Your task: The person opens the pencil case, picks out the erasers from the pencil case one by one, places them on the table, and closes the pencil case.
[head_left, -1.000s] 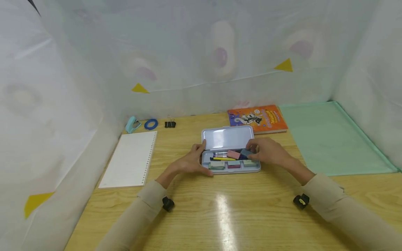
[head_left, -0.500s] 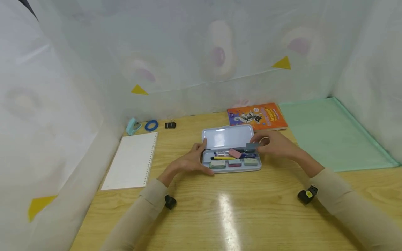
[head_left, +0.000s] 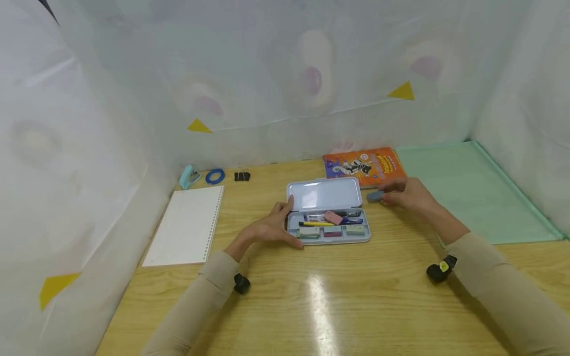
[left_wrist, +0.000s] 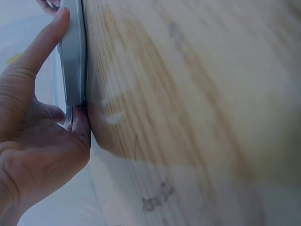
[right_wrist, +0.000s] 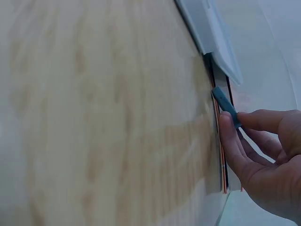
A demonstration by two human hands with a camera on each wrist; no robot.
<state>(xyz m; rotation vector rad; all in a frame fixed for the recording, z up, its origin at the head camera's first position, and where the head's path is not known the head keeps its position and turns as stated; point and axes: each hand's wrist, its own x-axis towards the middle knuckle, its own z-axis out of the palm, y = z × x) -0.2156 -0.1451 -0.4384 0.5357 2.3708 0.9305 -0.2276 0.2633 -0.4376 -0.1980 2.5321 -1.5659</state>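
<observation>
Just right of the open pencil case (head_left: 322,198), the right hand (head_left: 409,196) pinches a blue-grey eraser (head_left: 375,196) between thumb and fingertips, near the orange book (head_left: 365,168). From the right wrist, the eraser appears side-on against the book's layered edge, whereas the head view gives the book's printed cover. At the case's left end, the left hand (head_left: 269,230) keeps hold, thumb and fingers spread wide around it; the left-wrist view shows the thumb's length against the outer wall, just above the wooden table (head_left: 289,306). Only the head view looks inside: a pink eraser (head_left: 333,217) lies across pens (head_left: 355,221), behind a yellow pen (head_left: 315,224), with 3 small blocks (head_left: 355,230) along the front.
</observation>
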